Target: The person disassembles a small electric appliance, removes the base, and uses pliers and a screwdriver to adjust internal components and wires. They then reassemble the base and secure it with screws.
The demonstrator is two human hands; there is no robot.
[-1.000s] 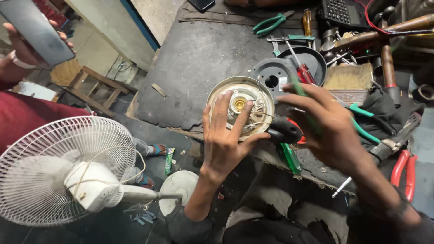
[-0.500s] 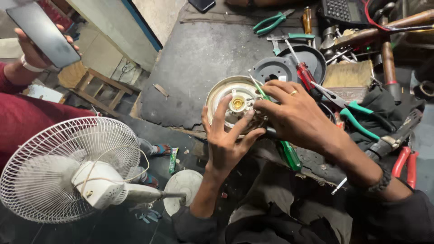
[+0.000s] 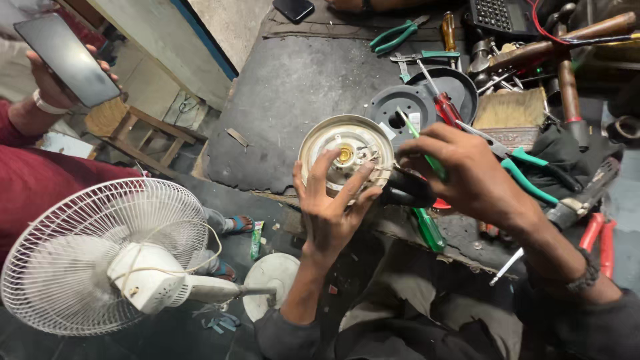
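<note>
My left hand (image 3: 331, 207) cups the near rim of a round cream-coloured fan motor housing (image 3: 347, 150) with a brass centre, fingers spread over its face. My right hand (image 3: 470, 175) is closed around a green-handled screwdriver (image 3: 421, 143), whose tip angles up and left beside the housing's right edge. A black part (image 3: 407, 190) sits between the two hands, just under the housing. All of this rests at the near edge of a dark, worn workbench (image 3: 293, 87).
Behind the housing lie black round covers (image 3: 400, 110), a red screwdriver (image 3: 445, 107), green pliers (image 3: 397, 33), a brush (image 3: 510, 110), hammers (image 3: 570, 80) and red-handled pliers (image 3: 597, 233). A white pedestal fan (image 3: 107, 257) stands on the floor at left. Another person's hand holds a phone (image 3: 67, 60).
My right hand has shifted right and lifted, swinging the green screwdriver's tip off the housing's face. My left hand stays on the housing. The other person's phone dropped lower.
</note>
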